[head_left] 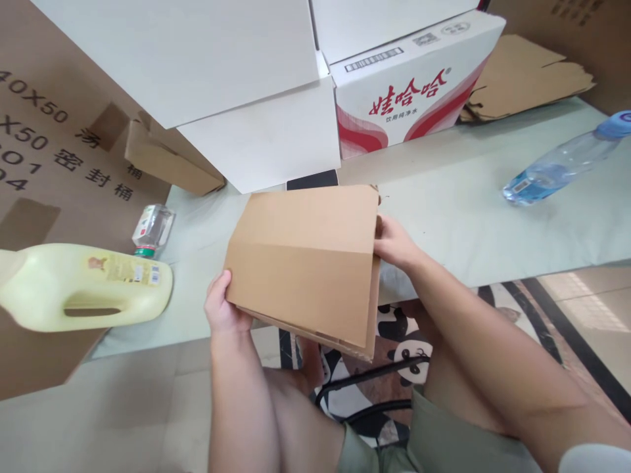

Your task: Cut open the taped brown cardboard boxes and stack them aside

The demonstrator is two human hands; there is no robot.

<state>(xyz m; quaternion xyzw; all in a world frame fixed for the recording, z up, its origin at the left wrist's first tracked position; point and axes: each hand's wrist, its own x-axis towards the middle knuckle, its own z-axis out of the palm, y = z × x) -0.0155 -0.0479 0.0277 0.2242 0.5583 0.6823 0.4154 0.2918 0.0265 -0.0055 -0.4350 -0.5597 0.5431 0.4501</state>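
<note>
Left hand: grasping the near left corner of the folded cardboard (pixel 300 263), thumb on the upper face; the left hand (pixel 227 307) has its other fingers partly hidden underneath.
Right hand: gripping the right edge of the same cardboard; the right hand (pixel 396 244) has its fingertips out of sight behind that edge.
Folded cardboard: between the 2 hands and touching both, tilted, its near edge reaching past the front of the table (pixel 453 210); layers show along the near and right sides, and a crease crosses the broad face. Whether its far edge rests on the cloth, I cannot tell.
Dark flat object: the dark flat object (pixel 312 179) shows just beyond the cardboard's far edge, partly covered.
White boxes: 1 white box (pixel 276 141) stands behind that object, with a larger white carton (pixel 197 52) above it; contents hidden.
Printed box: white and red with red lettering, the printed box (pixel 414 98) sits right of the white boxes; contents hidden.
Small bottle: clear, green-capped, the small bottle (pixel 156 225) is left of the cardboard.
Yellow jug: pale, handled, the yellow jug (pixel 118 309) is nearer the person, beside the small bottle; its fill cannot be told.
Water bottle: the water bottle (pixel 557 167), blue-capped, at far right, has clear liquid in its lower part.
Cardboard pieces: torn-edged, the cardboard pieces (pixel 527 79) lie beyond the printed box.
</note>
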